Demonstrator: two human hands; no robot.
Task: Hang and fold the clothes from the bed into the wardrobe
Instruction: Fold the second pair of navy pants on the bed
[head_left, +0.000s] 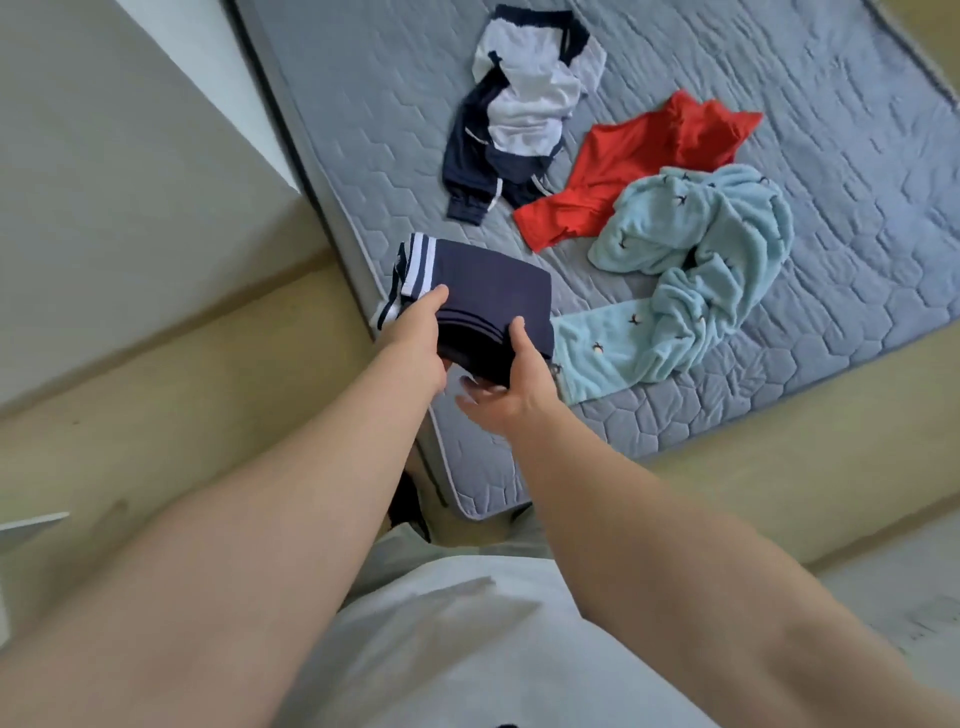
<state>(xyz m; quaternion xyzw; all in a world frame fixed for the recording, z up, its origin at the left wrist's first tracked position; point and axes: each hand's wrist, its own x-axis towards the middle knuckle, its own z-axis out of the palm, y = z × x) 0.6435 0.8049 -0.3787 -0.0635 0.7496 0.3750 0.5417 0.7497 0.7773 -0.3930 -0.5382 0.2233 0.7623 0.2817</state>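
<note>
A folded navy garment with white-striped trim is held above the near corner of the bed. My left hand grips its left side, thumb on top. My right hand grips its near edge, thumb on top and fingers underneath. Further back on the grey quilted mattress lie a white and navy jacket, a red shirt and a crumpled light blue fleece garment. The wardrobe is not in view.
A grey-white wall or panel runs along the left of the bed. Yellowish floor shows on the left and near the bed's foot. My white shirt fills the bottom of the view.
</note>
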